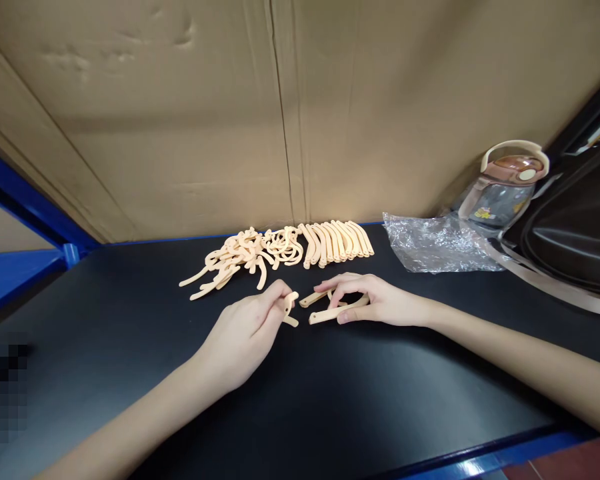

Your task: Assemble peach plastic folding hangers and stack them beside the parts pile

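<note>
My left hand (pixel 247 330) is closed in a pinch on a small beige curved strap piece (pixel 289 308) just above the black table top (pixel 330 400). Beside it my right hand (pixel 367 298) has its fingers curled over a beige U-shaped strap (pixel 325 312) that lies on the table. The two hands are close together near the table's middle. Behind them lies a loose heap of the same beige straps (pixel 245 257), and to its right a neat row of stacked straps (pixel 337 241).
A crumpled clear plastic bag (pixel 433 243) lies at the back right. Next to it a drinking bottle with a brown lid (pixel 505 187) leans on a black bag (pixel 575 233). A cardboard wall (pixel 280 113) closes the back. Blue frame edges (pixel 25 213) border the table.
</note>
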{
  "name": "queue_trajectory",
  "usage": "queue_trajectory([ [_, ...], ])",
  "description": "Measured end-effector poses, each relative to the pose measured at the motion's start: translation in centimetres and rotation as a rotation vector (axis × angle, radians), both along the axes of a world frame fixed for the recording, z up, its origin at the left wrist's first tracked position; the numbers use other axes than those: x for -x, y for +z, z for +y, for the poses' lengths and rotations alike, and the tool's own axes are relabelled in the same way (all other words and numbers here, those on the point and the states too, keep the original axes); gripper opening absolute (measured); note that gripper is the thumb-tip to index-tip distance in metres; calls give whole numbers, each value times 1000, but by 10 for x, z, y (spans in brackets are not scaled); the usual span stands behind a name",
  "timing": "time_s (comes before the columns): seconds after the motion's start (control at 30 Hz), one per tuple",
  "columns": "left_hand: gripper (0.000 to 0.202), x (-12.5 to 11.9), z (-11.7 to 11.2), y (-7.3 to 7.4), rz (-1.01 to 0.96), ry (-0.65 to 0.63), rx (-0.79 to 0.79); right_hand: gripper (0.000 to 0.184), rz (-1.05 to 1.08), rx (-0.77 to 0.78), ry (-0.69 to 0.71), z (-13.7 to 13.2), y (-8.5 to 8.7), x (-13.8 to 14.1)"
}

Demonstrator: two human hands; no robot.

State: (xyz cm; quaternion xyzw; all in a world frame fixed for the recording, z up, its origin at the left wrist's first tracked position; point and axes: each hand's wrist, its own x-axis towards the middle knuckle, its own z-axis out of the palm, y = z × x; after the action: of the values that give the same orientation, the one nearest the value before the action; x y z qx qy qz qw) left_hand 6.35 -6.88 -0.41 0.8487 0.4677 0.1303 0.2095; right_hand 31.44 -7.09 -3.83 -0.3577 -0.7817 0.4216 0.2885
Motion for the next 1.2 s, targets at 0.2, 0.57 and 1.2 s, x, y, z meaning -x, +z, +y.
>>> queue_trajectory([
  [0.2,24,-3,-6,-3,62,-77,-150,13,21,41,-2,1,-1,0],
  [0.57,35,-10,-6,-8,323,-152,-149,13,60,70,-15,1,-1,0],
  [1.2,28,-11,-5,-8,366,-190,-135,14,74,81,-2,-2,-3,6],
])
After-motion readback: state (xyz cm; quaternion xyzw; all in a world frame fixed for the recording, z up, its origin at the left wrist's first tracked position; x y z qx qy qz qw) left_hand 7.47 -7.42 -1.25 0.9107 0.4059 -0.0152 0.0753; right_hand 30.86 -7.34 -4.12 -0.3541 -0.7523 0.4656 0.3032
